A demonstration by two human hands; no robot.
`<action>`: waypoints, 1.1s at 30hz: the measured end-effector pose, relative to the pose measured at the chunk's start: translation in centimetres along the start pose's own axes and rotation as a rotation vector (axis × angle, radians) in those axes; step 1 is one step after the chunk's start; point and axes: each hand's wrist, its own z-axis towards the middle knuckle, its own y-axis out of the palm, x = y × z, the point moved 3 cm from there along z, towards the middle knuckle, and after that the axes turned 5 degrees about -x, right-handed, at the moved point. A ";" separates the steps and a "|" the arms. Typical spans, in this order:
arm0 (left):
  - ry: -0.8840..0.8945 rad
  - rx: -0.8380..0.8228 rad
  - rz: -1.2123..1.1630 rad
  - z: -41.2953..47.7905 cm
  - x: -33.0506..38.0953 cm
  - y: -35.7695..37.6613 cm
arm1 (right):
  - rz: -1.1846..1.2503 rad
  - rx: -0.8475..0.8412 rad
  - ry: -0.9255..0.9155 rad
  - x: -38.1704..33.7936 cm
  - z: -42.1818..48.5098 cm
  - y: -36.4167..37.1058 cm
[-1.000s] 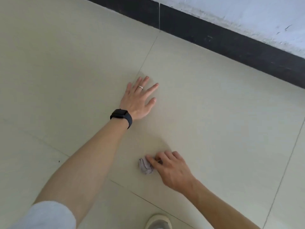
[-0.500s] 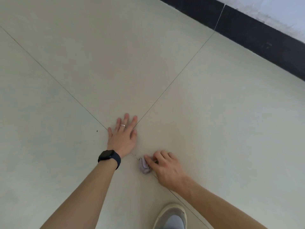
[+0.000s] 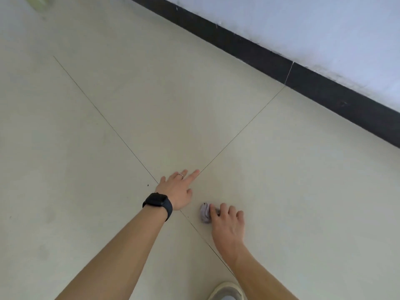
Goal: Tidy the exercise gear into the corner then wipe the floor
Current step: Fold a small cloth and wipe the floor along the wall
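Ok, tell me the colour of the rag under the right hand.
Pale lilac-grey rag, clearest in the head view.

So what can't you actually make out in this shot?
- Cloth: mostly covered by the right hand; full size and shape hidden.
- Green thing, top left: blurred and cut by the frame edge; unidentifiable.
- Shoe: cut off by the bottom edge.
- Left hand: palm faces the floor; contact unclear.
- Dark specks: too small to identify.
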 end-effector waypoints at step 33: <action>0.364 0.327 0.139 24.3 -3.8 -13.6 | 0.252 0.390 1.104 15.5 12.6 -5.6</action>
